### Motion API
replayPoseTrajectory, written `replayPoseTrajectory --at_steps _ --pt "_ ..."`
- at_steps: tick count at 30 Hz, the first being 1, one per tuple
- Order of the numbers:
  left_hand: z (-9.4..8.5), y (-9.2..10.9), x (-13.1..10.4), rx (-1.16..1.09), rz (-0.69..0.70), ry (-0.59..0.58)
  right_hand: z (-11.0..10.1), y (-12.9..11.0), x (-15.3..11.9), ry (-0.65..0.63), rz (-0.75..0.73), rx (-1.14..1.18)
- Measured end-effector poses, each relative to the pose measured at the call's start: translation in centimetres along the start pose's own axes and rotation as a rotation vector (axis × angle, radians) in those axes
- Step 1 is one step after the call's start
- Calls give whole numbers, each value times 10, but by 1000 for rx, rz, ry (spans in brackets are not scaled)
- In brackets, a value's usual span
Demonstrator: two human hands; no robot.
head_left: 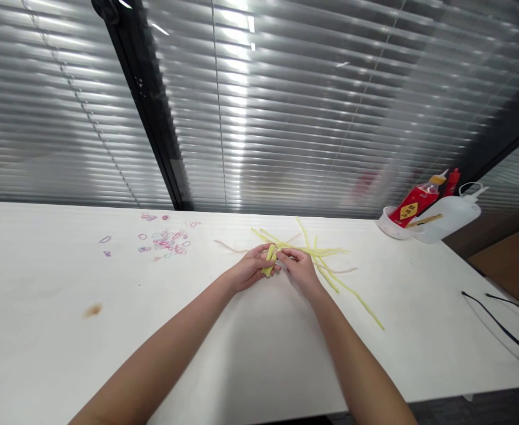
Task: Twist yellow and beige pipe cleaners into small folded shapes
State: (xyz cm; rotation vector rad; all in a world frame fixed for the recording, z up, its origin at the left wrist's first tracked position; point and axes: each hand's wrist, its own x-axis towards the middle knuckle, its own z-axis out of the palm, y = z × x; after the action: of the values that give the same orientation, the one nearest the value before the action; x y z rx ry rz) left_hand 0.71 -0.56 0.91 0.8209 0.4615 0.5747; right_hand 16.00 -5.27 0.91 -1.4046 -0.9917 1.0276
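Observation:
Near the middle of the white table, my left hand point(251, 268) has its fingers wrapped round a small folded bundle of yellow strips point(269, 260). My right hand point(300, 265) is just to the right of it, fingers pinched together at the bundle's right side; what lies between its fingertips is too small to make out. Behind and to the right of both hands, long loose yellow strips point(360, 300) lie crossed on the table, with a few thin pinkish strips point(229, 246) among and beside them.
Many small coloured loops point(166, 243) lie scattered at the back left of the table point(56, 354). A red bottle point(413, 205) leans in a round white dish point(392, 225) at the back right, beside a white squeeze bottle point(449, 217). Black-framed glasses point(502, 330) rest near the right edge.

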Motion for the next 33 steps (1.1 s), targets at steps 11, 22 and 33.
replayPoseTrajectory --at_steps 11,22,33 --pt "6 3 -2 111 -14 -87 3 -5 -1 72 29 81" --pt "5 2 -3 147 -13 -167 2 -4 0 49 0 121" --pt "4 10 -7 86 -106 -349 -2 -6 -7 -313 12 267"
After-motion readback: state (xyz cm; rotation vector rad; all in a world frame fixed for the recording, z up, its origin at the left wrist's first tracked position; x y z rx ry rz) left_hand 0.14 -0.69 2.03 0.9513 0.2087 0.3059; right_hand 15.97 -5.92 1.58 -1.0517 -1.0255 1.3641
